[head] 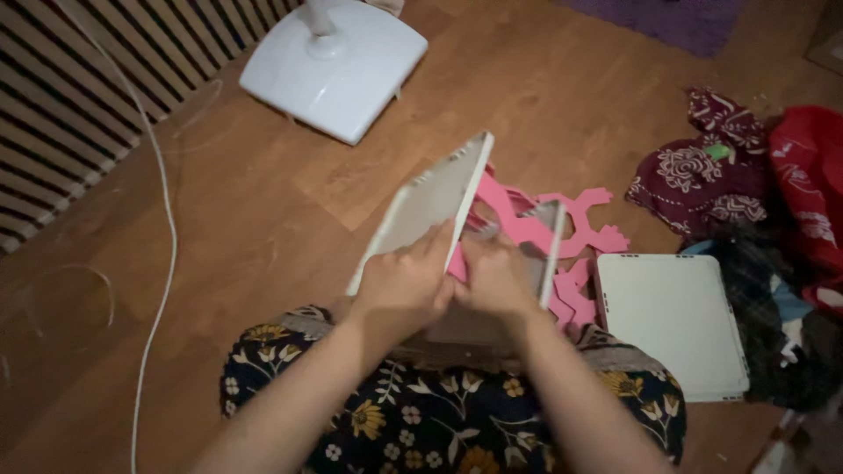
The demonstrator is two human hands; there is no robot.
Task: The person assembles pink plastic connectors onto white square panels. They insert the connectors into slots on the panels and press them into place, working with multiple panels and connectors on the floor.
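Note:
My left hand (402, 285) grips the lower edge of a white plastic panel (430, 200) that stands tilted, its top corner pointing away from me. My right hand (496, 276) presses against a second upright panel (550, 241) just to the right, fingers curled at the joint between the two. Pink plastic connector pieces (562, 224) lie on the floor behind and between the panels. Both hands sit above my lap, which is covered in dark floral fabric (421, 412).
Another white panel (672, 320) lies flat on the wooden floor at my right. A pile of clothes (755, 184) sits further right. A white fan base (338, 61) stands at the top, with a white cord (167, 228) running down the left.

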